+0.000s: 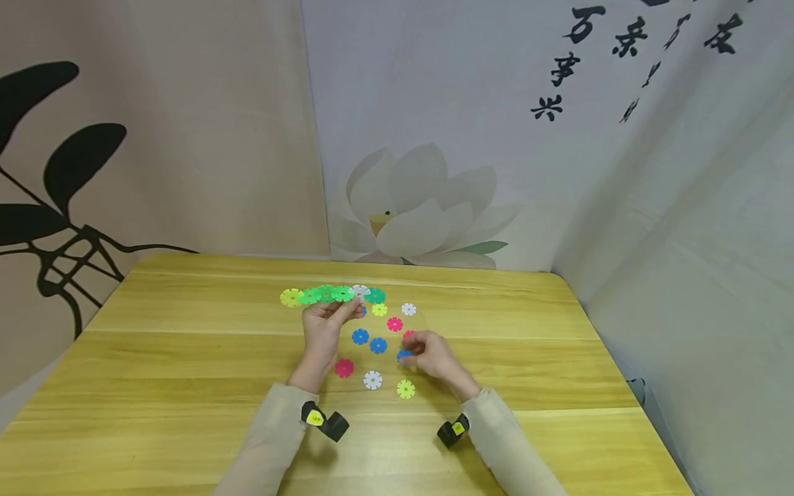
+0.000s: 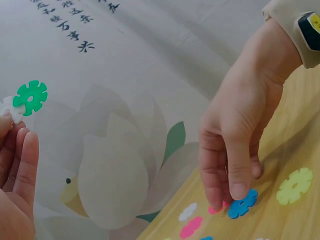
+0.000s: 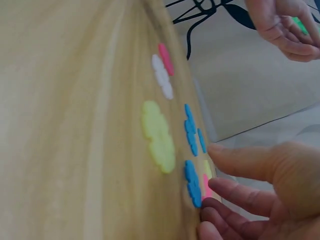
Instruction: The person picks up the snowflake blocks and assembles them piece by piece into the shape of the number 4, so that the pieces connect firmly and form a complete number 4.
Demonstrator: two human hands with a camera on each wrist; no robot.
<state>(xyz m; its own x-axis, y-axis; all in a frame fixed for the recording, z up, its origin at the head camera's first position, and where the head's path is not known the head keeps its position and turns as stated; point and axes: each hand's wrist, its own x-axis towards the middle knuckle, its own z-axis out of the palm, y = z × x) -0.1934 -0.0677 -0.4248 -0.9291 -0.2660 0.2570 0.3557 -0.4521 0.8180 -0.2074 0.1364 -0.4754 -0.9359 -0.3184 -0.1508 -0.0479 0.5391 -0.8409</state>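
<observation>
My left hand (image 1: 321, 337) pinches a joined chain of notched plastic discs (image 1: 326, 294), raised over the far part of the table. The chain runs from a yellow disc (image 1: 290, 297) through several green ones to a white disc at my fingertips and a darker green disc (image 2: 30, 97) at its right end. Low over the table, my right hand (image 1: 437, 355) reaches down with bent fingers. Its thumb and fingertips are right at a blue disc (image 2: 243, 204), with a gap between thumb and index finger in the right wrist view. A pink disc (image 3: 206, 186) lies just beyond, partly hidden by the fingers.
Several loose discs lie on the wooden table (image 1: 186, 386): two blue ones left of my right hand, a yellow disc (image 1: 406, 389) and a white disc (image 1: 373, 380) nearer me, a pink disc (image 1: 344, 368) by my left wrist. A printed curtain (image 1: 428, 124) hangs behind.
</observation>
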